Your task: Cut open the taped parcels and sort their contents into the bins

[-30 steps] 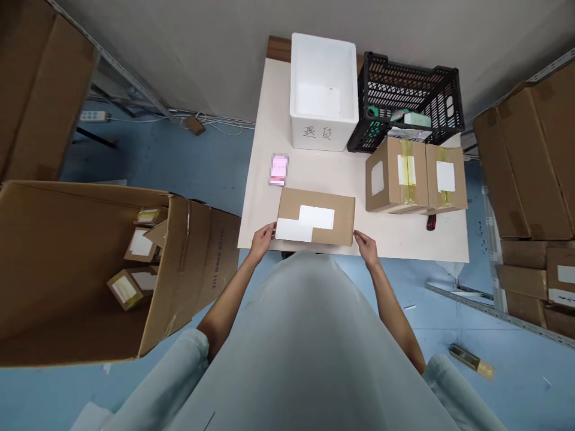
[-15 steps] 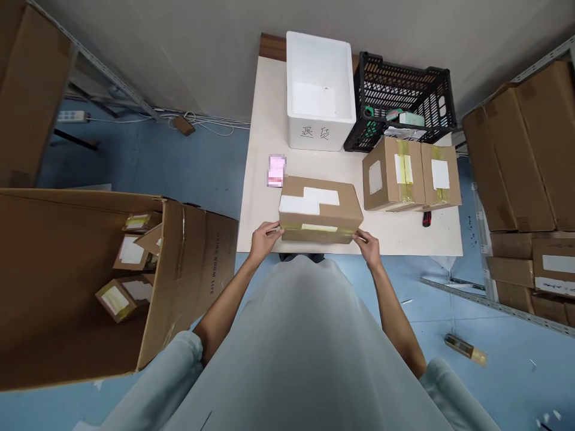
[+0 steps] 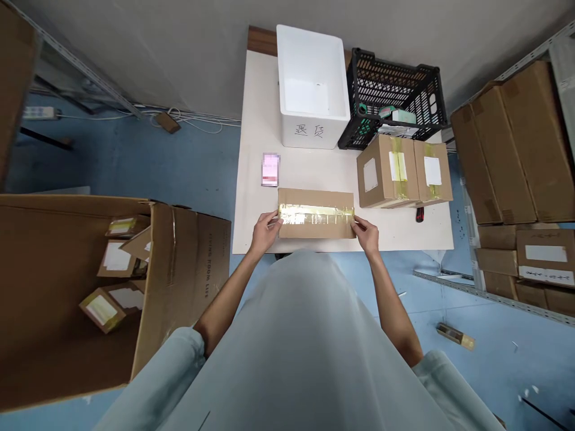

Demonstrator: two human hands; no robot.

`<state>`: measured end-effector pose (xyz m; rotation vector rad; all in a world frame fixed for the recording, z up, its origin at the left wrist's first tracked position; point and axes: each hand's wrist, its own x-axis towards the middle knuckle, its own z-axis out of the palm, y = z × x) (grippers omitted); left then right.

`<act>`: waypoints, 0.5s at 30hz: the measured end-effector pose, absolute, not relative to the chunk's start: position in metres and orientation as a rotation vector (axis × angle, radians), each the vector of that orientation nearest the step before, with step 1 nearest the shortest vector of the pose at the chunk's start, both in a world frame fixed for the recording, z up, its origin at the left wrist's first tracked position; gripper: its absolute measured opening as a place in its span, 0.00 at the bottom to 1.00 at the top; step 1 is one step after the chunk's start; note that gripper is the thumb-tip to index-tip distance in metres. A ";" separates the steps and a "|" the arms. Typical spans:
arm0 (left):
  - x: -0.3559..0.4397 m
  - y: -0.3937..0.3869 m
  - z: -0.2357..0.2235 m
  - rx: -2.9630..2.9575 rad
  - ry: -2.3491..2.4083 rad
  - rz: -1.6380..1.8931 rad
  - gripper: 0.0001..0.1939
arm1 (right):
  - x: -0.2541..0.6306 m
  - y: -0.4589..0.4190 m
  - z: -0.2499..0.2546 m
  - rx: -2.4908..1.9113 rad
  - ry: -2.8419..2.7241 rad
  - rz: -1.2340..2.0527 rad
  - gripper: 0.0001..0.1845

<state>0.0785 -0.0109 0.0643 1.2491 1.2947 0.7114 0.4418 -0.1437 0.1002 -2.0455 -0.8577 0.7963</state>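
Note:
A brown cardboard box is at the front of the white table, its long taped side towards me. Shiny clear-yellow tape runs along that side over a pale label strip. My left hand grips the box's left end, fingers closed against it. At the opposite end my right hand holds the right edge between thumb and fingers. Behind the box, slightly left, a phone with a pink lit screen lies flat. Two taped cardboard boxes with white labels stand to the right, beside a red-and-black tool.
A white foam bin with handwriting and a black plastic crate stand at the back of the table. On my left is a large open carton with several small boxes inside. Shelving with stacked cartons rises at right.
The box has been turned between my hands: its white-labelled face no longer shows, and the taped side now faces up towards me. The whole view has shifted slightly.

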 end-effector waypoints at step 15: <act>0.100 -0.048 0.123 1.594 1.206 0.724 0.29 | 0.460 -0.146 0.070 -2.075 -0.697 0.718 0.42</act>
